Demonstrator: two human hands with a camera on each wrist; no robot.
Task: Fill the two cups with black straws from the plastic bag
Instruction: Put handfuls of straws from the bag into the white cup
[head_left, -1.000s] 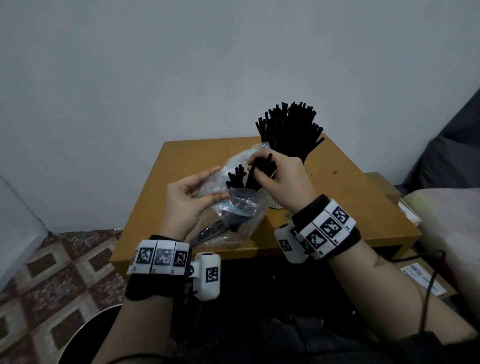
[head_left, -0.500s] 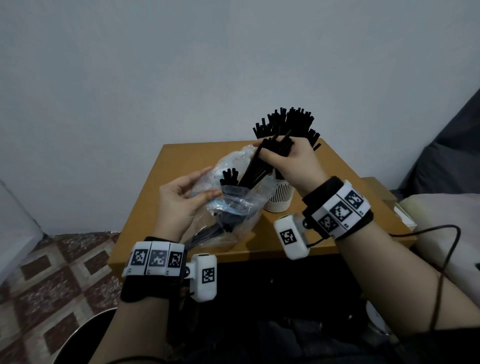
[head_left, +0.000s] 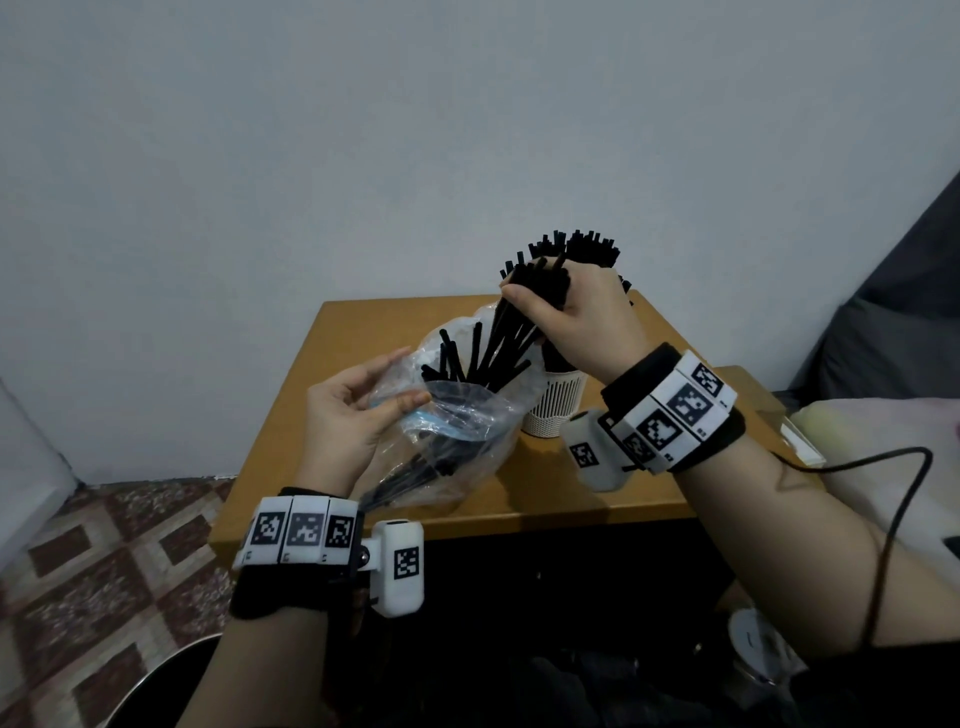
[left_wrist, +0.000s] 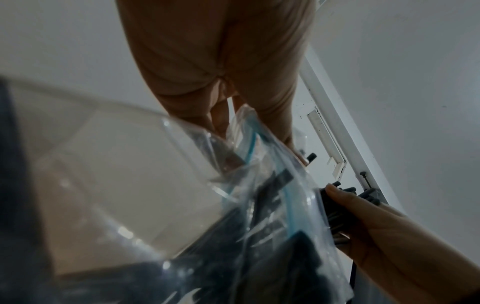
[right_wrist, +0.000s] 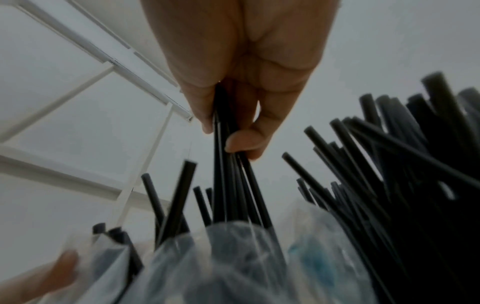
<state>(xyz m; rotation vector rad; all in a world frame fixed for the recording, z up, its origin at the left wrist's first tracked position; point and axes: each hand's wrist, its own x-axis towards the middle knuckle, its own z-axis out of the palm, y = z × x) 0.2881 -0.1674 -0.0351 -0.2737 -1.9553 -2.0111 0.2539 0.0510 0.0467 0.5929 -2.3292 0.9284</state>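
A clear plastic bag (head_left: 467, 426) with a blue zip strip lies on the wooden table (head_left: 597, 483), black straws sticking out of its mouth. My left hand (head_left: 353, 421) pinches the bag's open edge (left_wrist: 244, 131). My right hand (head_left: 571, 317) grips a bundle of black straws (head_left: 519, 322) near their tops, their lower ends still inside the bag (right_wrist: 233, 257). Behind my right hand stands a white ribbed cup (head_left: 553, 402) full of black straws (head_left: 592, 247). I see only this one cup; a second is not visible.
The table ends just in front of my wrists, with patterned floor tiles (head_left: 104, 561) to the left. A cardboard box (head_left: 758, 395) and pale cushion (head_left: 883, 447) sit right of the table. A grey wall (head_left: 415, 130) rises behind it.
My right hand has risen up and to the right, drawing a bundle of straws partway out of the bag toward the cup. My left hand keeps holding the bag's edge.
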